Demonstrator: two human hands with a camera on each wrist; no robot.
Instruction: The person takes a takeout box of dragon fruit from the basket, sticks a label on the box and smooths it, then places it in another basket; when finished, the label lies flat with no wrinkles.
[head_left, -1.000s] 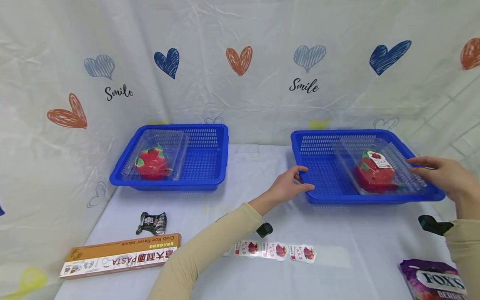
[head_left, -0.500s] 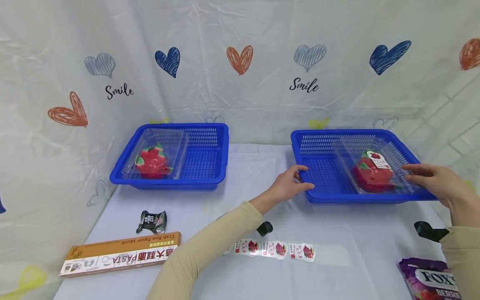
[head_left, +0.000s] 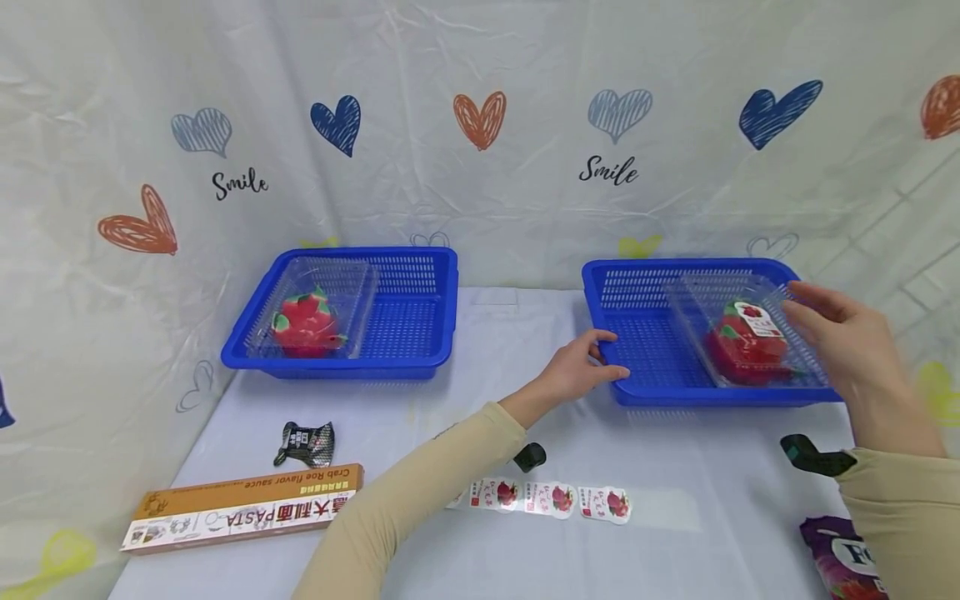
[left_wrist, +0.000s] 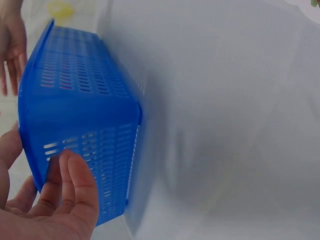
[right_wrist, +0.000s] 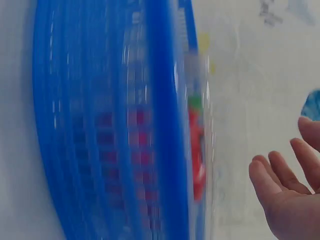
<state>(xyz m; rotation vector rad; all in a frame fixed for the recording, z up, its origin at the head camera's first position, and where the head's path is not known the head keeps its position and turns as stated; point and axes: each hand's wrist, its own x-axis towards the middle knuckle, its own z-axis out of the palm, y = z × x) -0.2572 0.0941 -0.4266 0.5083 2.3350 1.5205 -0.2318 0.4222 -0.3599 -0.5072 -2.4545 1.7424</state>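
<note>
From lower centre, the left hand [head_left: 573,369] pinches the right-side blue basket [head_left: 697,398]; far right, the right hand [head_left: 847,342] hovers, fingers loosely bent, holding nothing.

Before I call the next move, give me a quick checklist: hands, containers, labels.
1. Right hand free: ok, it holds nothing.
2. Left hand off the right blue basket: not ok, it grips the rim.
3. Dragon fruit label on the right clear container: ok, stuck on top.
4. Label on the left clear container, inside the left blue basket: not ok, none shows.
5. More labels in sight: ok, at least three in the label row.
6. Both containers fully closed: cannot tell, their clear edges are indistinct.
</note>
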